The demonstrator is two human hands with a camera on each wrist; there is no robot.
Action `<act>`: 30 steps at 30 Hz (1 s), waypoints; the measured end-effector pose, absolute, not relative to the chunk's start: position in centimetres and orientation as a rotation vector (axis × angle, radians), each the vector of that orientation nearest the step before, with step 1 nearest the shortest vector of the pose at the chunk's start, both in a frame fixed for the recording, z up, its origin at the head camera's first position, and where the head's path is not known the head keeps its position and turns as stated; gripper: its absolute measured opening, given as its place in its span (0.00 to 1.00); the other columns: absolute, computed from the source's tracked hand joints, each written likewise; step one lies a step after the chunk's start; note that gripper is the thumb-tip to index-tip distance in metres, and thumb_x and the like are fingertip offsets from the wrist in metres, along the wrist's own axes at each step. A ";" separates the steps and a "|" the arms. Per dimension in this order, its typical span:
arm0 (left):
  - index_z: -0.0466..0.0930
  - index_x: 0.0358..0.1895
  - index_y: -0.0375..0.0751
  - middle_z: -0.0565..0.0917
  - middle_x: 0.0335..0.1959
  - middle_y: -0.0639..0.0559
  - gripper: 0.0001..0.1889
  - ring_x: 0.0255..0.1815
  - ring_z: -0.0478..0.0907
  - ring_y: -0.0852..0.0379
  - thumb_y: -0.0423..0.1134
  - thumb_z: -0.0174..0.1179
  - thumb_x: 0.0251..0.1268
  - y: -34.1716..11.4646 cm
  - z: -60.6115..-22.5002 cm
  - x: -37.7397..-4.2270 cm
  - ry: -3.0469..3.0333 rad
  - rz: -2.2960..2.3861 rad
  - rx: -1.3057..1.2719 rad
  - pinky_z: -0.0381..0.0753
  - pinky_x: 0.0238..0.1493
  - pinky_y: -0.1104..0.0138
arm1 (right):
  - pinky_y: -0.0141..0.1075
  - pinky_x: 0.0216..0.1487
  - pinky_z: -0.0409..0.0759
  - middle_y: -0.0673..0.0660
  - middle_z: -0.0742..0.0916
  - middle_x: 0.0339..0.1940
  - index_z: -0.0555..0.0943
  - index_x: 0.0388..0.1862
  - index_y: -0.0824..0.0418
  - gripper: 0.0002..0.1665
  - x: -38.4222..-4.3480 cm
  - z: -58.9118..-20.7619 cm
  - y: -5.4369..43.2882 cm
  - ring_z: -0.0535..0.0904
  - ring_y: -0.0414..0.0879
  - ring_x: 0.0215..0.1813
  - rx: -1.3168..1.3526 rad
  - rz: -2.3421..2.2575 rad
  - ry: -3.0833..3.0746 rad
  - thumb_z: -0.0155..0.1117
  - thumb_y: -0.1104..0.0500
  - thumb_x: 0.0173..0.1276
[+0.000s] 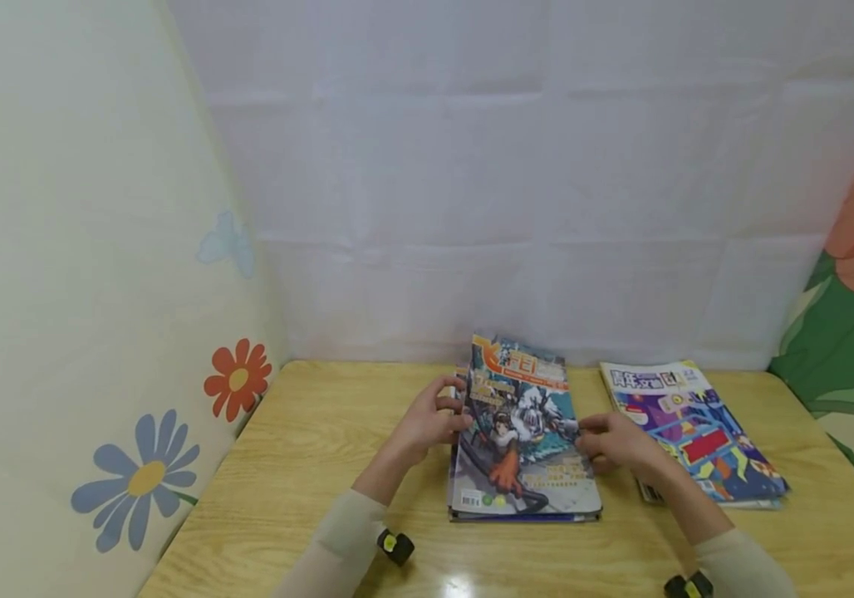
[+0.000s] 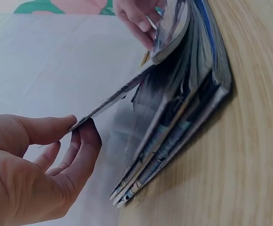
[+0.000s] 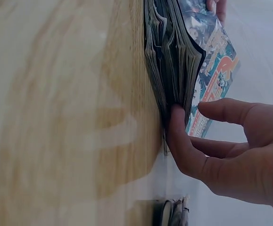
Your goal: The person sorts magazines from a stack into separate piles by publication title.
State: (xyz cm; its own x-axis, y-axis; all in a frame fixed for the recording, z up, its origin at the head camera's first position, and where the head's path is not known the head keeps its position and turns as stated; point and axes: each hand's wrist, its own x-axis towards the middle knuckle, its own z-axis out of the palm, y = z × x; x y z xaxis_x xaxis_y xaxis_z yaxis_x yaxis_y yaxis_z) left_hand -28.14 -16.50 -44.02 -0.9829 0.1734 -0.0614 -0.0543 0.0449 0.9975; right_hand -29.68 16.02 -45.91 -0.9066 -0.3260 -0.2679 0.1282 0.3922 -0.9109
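A stack of magazines lies in the middle of the table, a comic-style magazine (image 1: 520,436) with an orange title on top. My left hand (image 1: 427,422) pinches the left edge of this top magazine between thumb and fingers. In the left wrist view that edge of the magazine (image 2: 119,92) is raised at a slant above the other magazines (image 2: 174,127). On the opposite side, my right hand (image 1: 616,440) grips the right edge, its thumb by the cover (image 3: 211,89) and a curled finger (image 3: 181,136) against the page edges.
To the right lies a second pile, topped by a purple and blue magazine (image 1: 696,436). The wooden table (image 1: 337,432) meets a white cloth backdrop (image 1: 412,183) behind and a flower-painted panel (image 1: 98,291) at left. Dark wrist devices (image 1: 395,546) sit at both sleeves.
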 end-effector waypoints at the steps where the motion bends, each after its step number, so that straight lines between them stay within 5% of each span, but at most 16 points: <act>1: 0.68 0.63 0.36 0.76 0.38 0.45 0.26 0.31 0.77 0.54 0.21 0.63 0.63 -16.5 -44.0 -28.1 2.135 2.073 0.127 0.81 0.27 0.63 | 0.47 0.44 0.86 0.74 0.79 0.57 0.65 0.68 0.84 0.32 -29.6 -45.9 16.1 0.83 0.59 0.51 -0.172 -1.535 2.246 0.62 0.68 0.71; 11: 0.66 0.65 0.35 0.76 0.41 0.46 0.27 0.32 0.78 0.56 0.21 0.62 0.64 -16.3 -43.5 -27.6 2.052 2.140 0.139 0.79 0.28 0.63 | 0.48 0.42 0.86 0.70 0.81 0.52 0.67 0.69 0.81 0.32 -28.8 -45.3 16.5 0.84 0.55 0.44 -0.174 -1.559 2.313 0.62 0.68 0.70; 19: 0.67 0.68 0.38 0.81 0.46 0.41 0.31 0.36 0.83 0.52 0.20 0.62 0.62 -17.8 -43.2 -27.4 2.032 2.185 0.102 0.86 0.38 0.58 | 0.49 0.47 0.85 0.74 0.77 0.61 0.68 0.71 0.77 0.32 -28.7 -43.8 16.2 0.80 0.59 0.55 -0.153 -1.681 2.226 0.61 0.71 0.69; 30: 0.66 0.71 0.39 0.81 0.53 0.37 0.33 0.44 0.83 0.48 0.24 0.64 0.64 -22.1 -42.9 -26.7 2.064 2.208 0.030 0.84 0.44 0.54 | 0.52 0.50 0.84 0.75 0.74 0.61 0.68 0.70 0.76 0.30 -28.5 -42.6 12.9 0.78 0.59 0.56 -0.226 -1.838 2.062 0.58 0.73 0.70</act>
